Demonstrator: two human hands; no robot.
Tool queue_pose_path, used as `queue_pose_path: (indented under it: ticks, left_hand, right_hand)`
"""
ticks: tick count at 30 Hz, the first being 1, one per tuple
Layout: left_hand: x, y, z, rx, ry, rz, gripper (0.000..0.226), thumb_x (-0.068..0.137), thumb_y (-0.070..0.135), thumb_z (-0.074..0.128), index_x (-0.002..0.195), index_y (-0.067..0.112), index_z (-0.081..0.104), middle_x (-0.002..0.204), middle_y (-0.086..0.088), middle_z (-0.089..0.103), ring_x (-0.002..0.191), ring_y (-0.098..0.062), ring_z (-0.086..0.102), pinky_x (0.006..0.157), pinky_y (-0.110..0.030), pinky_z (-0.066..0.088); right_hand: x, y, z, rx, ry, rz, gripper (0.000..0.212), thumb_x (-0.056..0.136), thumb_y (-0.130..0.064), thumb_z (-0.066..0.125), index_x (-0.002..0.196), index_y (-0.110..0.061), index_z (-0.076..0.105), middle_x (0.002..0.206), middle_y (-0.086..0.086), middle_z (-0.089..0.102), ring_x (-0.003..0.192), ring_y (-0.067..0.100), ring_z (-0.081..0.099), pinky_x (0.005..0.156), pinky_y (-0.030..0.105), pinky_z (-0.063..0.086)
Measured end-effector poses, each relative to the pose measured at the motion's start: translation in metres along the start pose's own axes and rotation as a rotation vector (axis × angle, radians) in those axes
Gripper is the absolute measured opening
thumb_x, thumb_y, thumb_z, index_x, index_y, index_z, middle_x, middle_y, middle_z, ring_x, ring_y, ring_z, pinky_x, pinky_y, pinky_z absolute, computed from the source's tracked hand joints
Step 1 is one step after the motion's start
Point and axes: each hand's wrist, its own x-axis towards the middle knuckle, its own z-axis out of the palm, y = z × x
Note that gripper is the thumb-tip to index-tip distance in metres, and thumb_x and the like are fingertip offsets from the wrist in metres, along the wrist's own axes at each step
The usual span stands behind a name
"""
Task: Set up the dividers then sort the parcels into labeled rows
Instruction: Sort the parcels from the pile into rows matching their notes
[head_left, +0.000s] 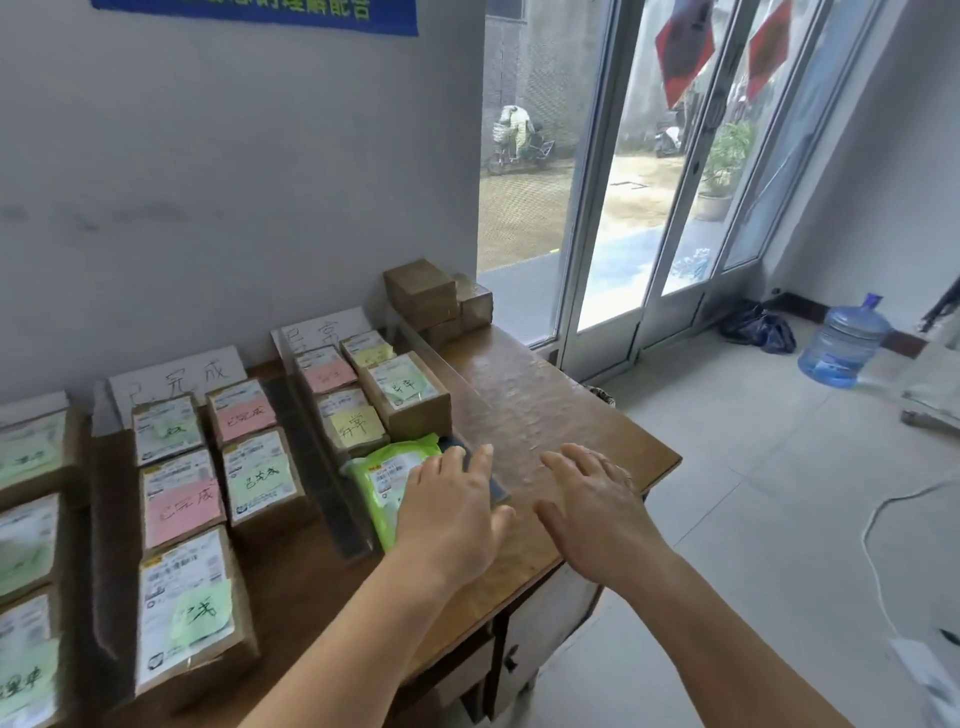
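Brown parcels with coloured sticky notes lie in rows on the wooden table (545, 415), separated by clear upright dividers (332, 467). White row labels (179, 382) lean on the wall behind them. A bright green soft parcel (384, 475) lies at the front of the right row, partly on a dark flat item (493, 488). My left hand (452, 512) rests flat on the green parcel's right side, fingers spread. My right hand (595, 506) hovers open over the bare wood to the right, holding nothing. Another clear divider (431, 353) runs along the right row's far side.
Plain brown boxes (431, 296) are stacked at the table's back right corner. Glass doors (675, 208) stand to the right. On the tiled floor sit a blue water jug (844, 345), a dark bag (761, 327) and a white cable (878, 525).
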Motion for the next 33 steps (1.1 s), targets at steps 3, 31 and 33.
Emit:
queue_pose_path:
  ticks: [3,31,33]
  left_hand:
    - [0.034,0.004,0.007,-0.029,0.011,-0.014,0.069,0.096,0.049,0.044,0.152,0.022,0.015,0.151,-0.003,0.03,0.139,-0.021,0.025,0.115,-0.035,0.021]
    - [0.302,-0.051,-0.004,-0.145,0.216,-0.494,0.055,0.095,0.039,0.051,0.145,0.024,0.034,0.142,0.001,0.043,0.13,-0.017,0.039,0.101,-0.031,0.038]
    - [0.325,-0.055,-0.002,-0.153,0.221,-0.535,0.054,0.095,0.038,0.051,0.145,0.022,0.034,0.141,-0.001,0.044,0.13,-0.019,0.041,0.102,-0.033,0.037]
  right_hand:
    - [0.032,0.021,-0.001,-0.01,-0.012,0.017,0.053,0.098,-0.042,0.041,0.147,-0.029,0.025,0.156,-0.003,0.019,0.145,0.017,0.01,0.116,0.036,0.011]
    - [0.372,0.078,-0.012,0.05,-0.12,-0.412,0.054,0.096,-0.043,0.046,0.145,-0.025,0.032,0.147,-0.004,0.034,0.136,0.022,0.031,0.111,0.034,0.023]
    - [0.401,0.083,-0.012,0.052,-0.131,-0.435,0.054,0.096,-0.043,0.046,0.145,-0.024,0.033,0.147,-0.003,0.034,0.135,0.023,0.033,0.111,0.034,0.023]
